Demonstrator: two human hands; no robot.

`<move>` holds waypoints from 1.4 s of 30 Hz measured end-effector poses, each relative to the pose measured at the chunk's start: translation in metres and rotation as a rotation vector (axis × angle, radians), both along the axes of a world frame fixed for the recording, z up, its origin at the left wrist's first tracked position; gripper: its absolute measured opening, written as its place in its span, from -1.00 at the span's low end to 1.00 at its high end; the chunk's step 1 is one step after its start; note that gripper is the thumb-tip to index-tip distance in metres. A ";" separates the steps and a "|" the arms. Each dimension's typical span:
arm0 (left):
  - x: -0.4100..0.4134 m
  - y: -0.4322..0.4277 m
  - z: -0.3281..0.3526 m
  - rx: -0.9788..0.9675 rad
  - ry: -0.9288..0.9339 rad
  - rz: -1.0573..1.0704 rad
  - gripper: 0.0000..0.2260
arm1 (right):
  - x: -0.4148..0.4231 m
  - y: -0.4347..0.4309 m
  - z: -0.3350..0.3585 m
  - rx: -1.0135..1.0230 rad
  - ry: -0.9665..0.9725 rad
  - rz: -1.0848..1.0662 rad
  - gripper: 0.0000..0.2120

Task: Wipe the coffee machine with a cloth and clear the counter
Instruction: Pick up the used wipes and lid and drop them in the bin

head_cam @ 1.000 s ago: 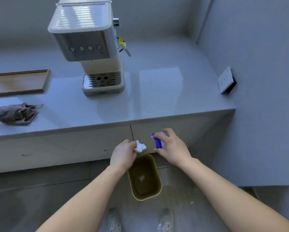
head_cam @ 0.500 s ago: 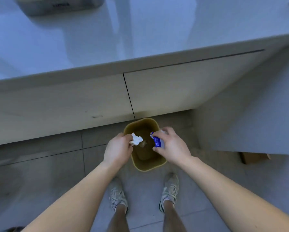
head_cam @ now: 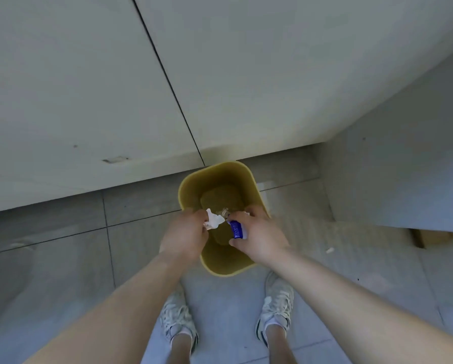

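Crumpled tissue [head_cam: 214, 221] — white, soft, near weightless; pinched in the fingertips of the left hand [head_cam: 185, 236], which is curled closed around it above the near-left rim of the bin. Likely to squash to nothing under any grip and to flutter rather than drop straight, so it is best let go low over the opening.

Small packet [head_cam: 236, 229] — blue and white, held along its length between thumb and fingers of the right hand [head_cam: 261, 236], closed on it just beside the tissue. Judged light and thin, probably a crinkly wrapper, a little slippery; the pinch across its narrow sides looks secure. White print runs down the blue face but is too small to read; no brand can be made out.

Bin [head_cam: 249, 174] — mustard-yellow, rounded rectangular, open top, standing on the tiled floor [head_cam: 62, 264] against the base of the pale cupboard fronts [head_cam: 89, 88]. Something small and pale lies inside, partly hidden.

Shoes [head_cam: 278, 306] — white trainers, either side of the bin's near end.

Tabletop and coffee machine — out of view.
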State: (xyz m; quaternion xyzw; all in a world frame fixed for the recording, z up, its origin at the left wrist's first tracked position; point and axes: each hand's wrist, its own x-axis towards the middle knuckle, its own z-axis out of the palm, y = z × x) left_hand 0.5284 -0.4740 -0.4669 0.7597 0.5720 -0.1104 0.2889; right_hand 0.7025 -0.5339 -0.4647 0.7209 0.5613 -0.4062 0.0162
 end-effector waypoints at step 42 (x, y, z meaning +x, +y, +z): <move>0.000 0.023 0.237 0.307 0.019 -0.064 -0.70 | 0.015 0.051 0.233 0.253 -0.123 0.115 -0.47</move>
